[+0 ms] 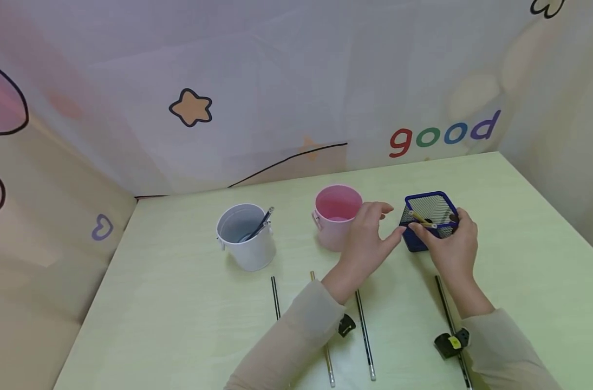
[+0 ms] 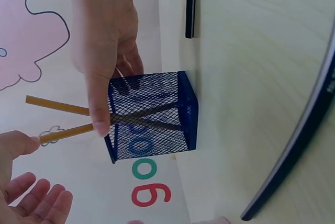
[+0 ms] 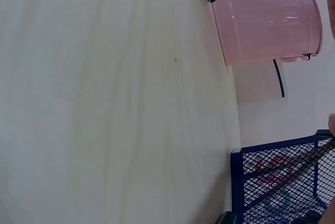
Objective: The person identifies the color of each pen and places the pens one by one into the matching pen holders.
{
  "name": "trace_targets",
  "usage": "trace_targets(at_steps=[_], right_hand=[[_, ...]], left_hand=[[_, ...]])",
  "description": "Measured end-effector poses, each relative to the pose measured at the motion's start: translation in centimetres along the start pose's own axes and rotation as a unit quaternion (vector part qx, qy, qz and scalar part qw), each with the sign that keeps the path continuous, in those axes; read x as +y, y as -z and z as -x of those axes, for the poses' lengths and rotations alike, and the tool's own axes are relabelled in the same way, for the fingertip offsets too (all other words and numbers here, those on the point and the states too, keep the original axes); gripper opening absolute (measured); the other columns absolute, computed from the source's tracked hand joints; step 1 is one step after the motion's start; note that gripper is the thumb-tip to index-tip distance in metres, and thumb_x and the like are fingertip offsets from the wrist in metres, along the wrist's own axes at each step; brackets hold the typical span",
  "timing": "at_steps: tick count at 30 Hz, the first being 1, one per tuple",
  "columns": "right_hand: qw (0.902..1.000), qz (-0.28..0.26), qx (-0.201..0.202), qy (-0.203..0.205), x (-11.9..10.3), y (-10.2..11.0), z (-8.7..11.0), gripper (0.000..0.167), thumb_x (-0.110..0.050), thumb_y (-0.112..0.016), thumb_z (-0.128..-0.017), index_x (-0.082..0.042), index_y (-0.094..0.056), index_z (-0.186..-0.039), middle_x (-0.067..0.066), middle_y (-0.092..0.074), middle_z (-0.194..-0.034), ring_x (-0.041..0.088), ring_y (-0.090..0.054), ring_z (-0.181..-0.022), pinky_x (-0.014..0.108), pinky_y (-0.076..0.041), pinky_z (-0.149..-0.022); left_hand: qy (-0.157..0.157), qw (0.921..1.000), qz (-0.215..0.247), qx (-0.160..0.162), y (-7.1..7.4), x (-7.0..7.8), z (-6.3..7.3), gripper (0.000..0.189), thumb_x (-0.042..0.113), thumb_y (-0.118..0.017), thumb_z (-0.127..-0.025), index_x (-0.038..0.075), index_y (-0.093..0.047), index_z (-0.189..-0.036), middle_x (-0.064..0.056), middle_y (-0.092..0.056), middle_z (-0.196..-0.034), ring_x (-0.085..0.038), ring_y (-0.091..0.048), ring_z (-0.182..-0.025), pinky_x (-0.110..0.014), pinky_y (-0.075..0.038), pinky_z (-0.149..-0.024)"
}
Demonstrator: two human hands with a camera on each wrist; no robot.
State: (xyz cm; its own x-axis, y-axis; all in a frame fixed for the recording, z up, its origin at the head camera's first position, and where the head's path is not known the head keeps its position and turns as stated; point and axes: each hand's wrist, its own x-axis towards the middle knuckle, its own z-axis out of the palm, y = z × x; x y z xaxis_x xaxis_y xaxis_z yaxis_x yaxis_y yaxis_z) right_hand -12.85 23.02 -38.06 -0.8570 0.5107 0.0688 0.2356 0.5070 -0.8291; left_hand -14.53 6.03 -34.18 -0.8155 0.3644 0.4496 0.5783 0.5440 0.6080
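My right hand (image 1: 454, 249) grips a dark blue mesh pen holder (image 1: 417, 242) that stands upright at the right of the table. In the left wrist view, its thumb lies across the near side at the rim, with the other fingers behind. Two yellow pencils (image 2: 57, 104) lean crosswise inside the holder, their ends sticking out past the rim. My left hand (image 1: 366, 235) hovers just left of the holder, thumb and fingers spread apart. Its thumb tip overlaps the end of one yellow pencil in the left wrist view.
Behind my left hand stands a pink bucket (image 1: 331, 230). Farther left, a white bucket (image 1: 252, 252) holds dark pencils (image 1: 261, 223). On the table in front lie a yellow pencil (image 1: 328, 363) and several black pencils (image 1: 366, 336), one under my right forearm. A printed cloth backdrop (image 1: 286, 81) rises behind.
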Motion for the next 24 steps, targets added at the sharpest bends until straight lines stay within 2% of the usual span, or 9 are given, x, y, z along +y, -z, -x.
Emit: trace_targets(at_steps=[9, 17, 24], right_hand=[[0.9999, 0.002, -0.007, -0.012, 0.2, 0.1, -0.2, 0.095, -0.043, -0.073, -0.08, 0.0, -0.021, -0.147, 0.026, -0.033, -0.142, 0.039, -0.034, -0.13, 0.053, -0.035, -0.107], [0.9999, 0.006, -0.008, -0.005, 0.1, 0.0, -0.2, 0.093, -0.042, -0.072, -0.081, 0.001, -0.022, -0.146, 0.026, -0.034, -0.139, 0.039, -0.036, -0.128, 0.053, -0.036, -0.105], [0.9998, 0.012, -0.013, -0.008, -0.1, -0.1, -0.3, 0.093, -0.043, -0.071, -0.081, 0.0, -0.021, -0.147, 0.026, -0.034, -0.139, 0.039, -0.035, -0.128, 0.052, -0.036, -0.106]], left_hand=[[0.012, 0.9998, 0.014, -0.003, 1.5, -0.5, 0.4, 0.035, 0.022, -0.068, -0.088, 0.004, -0.057, -0.115, -0.007, -0.06, -0.111, -0.016, -0.059, -0.098, -0.013, -0.047, -0.081], [0.054, 0.9985, -0.006, -0.011, 2.8, -0.8, 1.1, 0.037, 0.026, -0.069, -0.087, 0.007, -0.057, -0.116, -0.004, -0.06, -0.112, -0.014, -0.059, -0.099, -0.012, -0.048, -0.08], [0.088, 0.996, -0.016, -0.003, 4.2, -1.2, 1.9, 0.038, 0.027, -0.071, -0.086, 0.007, -0.057, -0.116, -0.005, -0.06, -0.11, -0.016, -0.059, -0.1, -0.02, -0.053, -0.08]])
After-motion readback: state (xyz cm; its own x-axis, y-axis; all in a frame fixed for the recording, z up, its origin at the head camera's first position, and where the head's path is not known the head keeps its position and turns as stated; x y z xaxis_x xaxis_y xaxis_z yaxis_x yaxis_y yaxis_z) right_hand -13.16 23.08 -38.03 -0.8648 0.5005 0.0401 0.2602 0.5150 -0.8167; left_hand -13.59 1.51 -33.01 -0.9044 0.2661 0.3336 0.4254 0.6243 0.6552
